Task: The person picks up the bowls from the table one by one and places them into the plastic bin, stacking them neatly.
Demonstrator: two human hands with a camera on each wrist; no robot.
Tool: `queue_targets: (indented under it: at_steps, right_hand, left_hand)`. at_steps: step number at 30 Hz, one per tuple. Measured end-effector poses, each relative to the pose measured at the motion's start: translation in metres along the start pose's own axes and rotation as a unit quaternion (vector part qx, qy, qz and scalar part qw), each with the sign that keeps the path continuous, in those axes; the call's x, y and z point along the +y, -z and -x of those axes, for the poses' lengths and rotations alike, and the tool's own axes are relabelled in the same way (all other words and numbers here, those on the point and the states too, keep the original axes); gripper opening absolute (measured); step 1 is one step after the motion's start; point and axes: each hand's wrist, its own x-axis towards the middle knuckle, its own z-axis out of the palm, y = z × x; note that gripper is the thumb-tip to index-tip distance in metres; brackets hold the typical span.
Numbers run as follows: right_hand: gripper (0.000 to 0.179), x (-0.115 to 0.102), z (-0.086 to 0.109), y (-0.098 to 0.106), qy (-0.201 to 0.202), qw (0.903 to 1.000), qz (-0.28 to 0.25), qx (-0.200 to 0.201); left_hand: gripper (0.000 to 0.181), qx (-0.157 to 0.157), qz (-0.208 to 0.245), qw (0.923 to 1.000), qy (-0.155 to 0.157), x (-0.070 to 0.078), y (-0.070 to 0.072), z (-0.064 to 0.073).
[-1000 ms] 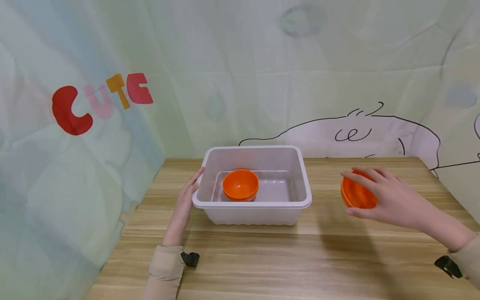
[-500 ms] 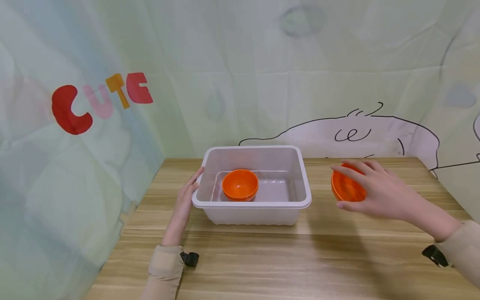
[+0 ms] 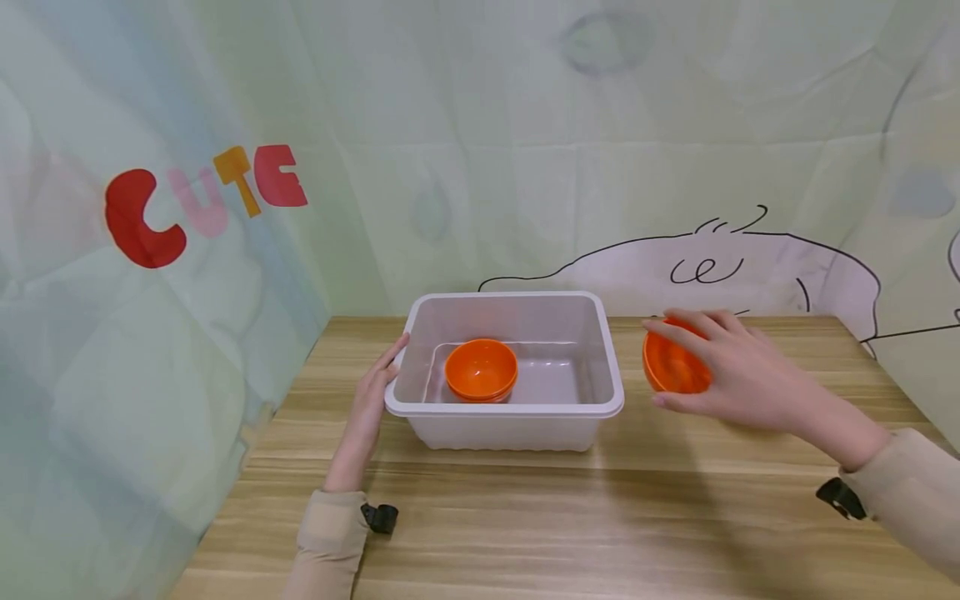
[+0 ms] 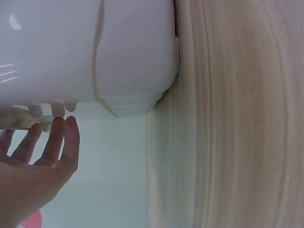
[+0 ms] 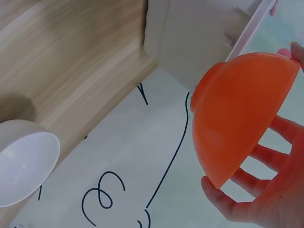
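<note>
My right hand [image 3: 750, 379] grips an orange bowl [image 3: 673, 365] by its rim, thumb and fingers on opposite sides. The bowl is held in the air to the right of a white plastic bin [image 3: 510, 427]. In the right wrist view, the tilted orange bowl [image 5: 242, 114] shows its round outside and foot ring. Inside the bin, on its left side, sits a small stack of orange bowls [image 3: 482, 369]. My left hand [image 3: 370, 396] rests at the bin's left side. Its extended fingers [image 4: 57, 137] touch the outer wall in the left wrist view; its thumb is hidden there.
A white bowl [image 5: 26, 161] stands on the wooden table [image 5: 90, 61] in the right wrist view; in the head view my right hand and arm hide it. A printed cloth [image 3: 480, 167] hangs behind the table and along its left side.
My right hand has moved left and slightly up with the orange bowl, nearer to the bin. The left hand, the bin and the stack inside have stayed in place.
</note>
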Motion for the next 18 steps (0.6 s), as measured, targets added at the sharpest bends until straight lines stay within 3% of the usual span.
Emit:
queue_targets:
  at_steps: [18]
  right_hand:
    - [0.078,-0.015,-0.015,0.002,0.003,0.9997,-0.022,0.006]
  left_hand:
    - [0.047,-0.008,-0.001,0.9999,-0.007,0.001,0.0,0.002]
